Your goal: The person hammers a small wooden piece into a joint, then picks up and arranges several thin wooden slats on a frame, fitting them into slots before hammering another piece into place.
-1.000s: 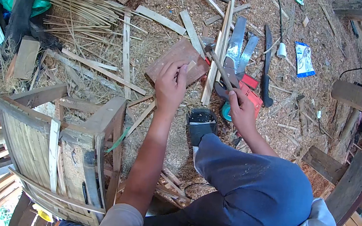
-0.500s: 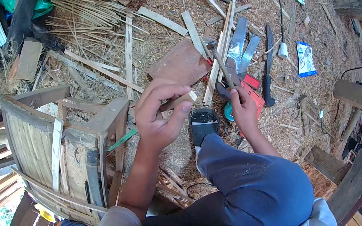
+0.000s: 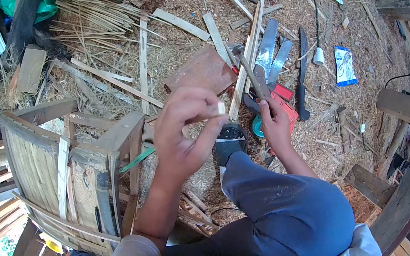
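My left hand (image 3: 183, 127) is raised near the middle, thumb and fingertips pinching a small pale wooden piece (image 3: 221, 107). To its right, my right hand (image 3: 276, 123) is closed round the handle of a hammer (image 3: 250, 72), whose head points up and left. Below that hammer lie a red tool (image 3: 288, 106) and a teal roll (image 3: 258, 126). A reddish board (image 3: 203, 70) lies on the ground beyond my left hand. Beside my knee stands a dark container (image 3: 231, 142).
A slatted wooden frame (image 3: 39, 155) stands at lower left. Thin sticks (image 3: 94, 11) lie at upper left. Saw blades (image 3: 267, 44), a sheathed long tool (image 3: 302, 73), a white cup-like object (image 3: 319, 56) and a blue-white packet (image 3: 344, 67) lie on wood shavings.
My left hand has turned slightly, and the small wooden piece in its pinch now stands more upright. My right hand and the hammer have barely shifted.
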Motion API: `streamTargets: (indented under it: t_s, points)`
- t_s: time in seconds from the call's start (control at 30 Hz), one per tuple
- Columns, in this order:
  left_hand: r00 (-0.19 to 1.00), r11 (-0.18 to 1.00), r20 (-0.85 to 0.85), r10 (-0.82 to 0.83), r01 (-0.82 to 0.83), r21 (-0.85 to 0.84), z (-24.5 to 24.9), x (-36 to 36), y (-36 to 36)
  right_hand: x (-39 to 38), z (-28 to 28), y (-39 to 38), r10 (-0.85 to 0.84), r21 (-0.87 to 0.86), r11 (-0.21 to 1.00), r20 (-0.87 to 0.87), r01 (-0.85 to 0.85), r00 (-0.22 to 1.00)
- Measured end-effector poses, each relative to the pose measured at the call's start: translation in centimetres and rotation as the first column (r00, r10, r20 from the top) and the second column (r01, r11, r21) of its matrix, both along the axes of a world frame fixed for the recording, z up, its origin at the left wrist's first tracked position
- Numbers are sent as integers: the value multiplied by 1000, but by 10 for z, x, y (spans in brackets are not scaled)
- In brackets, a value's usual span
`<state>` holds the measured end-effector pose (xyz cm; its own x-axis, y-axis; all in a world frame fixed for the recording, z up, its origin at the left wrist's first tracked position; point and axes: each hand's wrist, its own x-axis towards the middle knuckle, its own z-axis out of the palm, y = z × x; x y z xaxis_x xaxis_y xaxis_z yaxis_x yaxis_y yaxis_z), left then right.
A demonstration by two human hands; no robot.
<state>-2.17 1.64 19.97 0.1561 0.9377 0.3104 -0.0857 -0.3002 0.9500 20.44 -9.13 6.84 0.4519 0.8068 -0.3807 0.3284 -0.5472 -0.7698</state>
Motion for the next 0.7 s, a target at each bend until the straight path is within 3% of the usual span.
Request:
streamTargets:
  t_s: [0.2,0.3,0.4,0.47,0.6,0.7]
  points:
    - [851,997,-526,3,39,69,-58,9,12,-2,4,2,-35,-28,999,-30,34,999]
    - [790,996,-611,53,2,90,-131,13,16,-3,3,1,-6,41,999,-59,9,998]
    - [784,987,-601,155,-90,136,-171,21,21,-3,5,2,30,-8,1000,-62,-30,998]
    - [749,988,-647,139,-63,138,-197,20,23,-4,5,2,53,17,998,-22,-53,998]
    - [713,975,-670,207,-93,202,-207,26,25,-4,0,-1,84,9,996,35,-84,996]
    - [656,984,-734,175,-137,112,-210,31,22,-4,2,-2,90,-36,995,47,-89,995]
